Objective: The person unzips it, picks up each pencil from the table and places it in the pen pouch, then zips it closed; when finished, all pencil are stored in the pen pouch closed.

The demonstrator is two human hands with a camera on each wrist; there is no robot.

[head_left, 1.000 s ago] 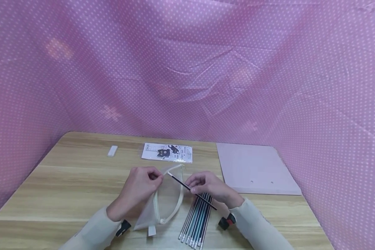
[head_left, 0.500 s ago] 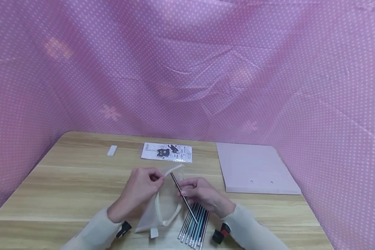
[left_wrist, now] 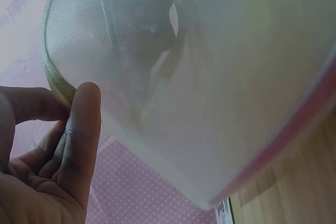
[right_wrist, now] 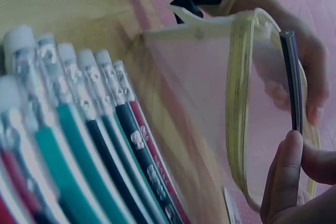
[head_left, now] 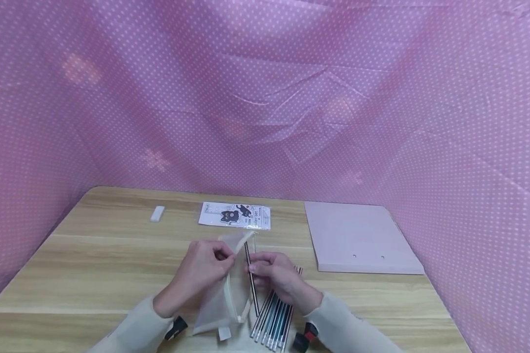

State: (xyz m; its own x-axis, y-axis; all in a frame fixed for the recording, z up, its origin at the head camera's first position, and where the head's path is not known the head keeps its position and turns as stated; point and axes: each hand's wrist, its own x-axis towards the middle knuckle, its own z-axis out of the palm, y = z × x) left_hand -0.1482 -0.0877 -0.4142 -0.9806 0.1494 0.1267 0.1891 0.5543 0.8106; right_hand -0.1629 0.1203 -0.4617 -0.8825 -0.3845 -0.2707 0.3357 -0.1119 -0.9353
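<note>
Now pencil (head_left: 251, 282) steeper, tip at mesh pouch (head_left: 224, 299) mouth.
Right hand (head_left: 274, 274) pinches it, shifted left since earlier; left hand (head_left: 203, 272) pinches pouch's zipper edge, lifted off table (head_left: 92, 264).

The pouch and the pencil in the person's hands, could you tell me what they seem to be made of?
Pouch: looks like translucent white mesh fabric with a cream zip edge; the left wrist view shows a fine weave. Pencil: probably wood under glossy dark paint, though no bare wood shows; the loose pencils have metal ferrules and pale erasers.

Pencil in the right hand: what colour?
Black; the pencil shows best in the right wrist view.
</note>
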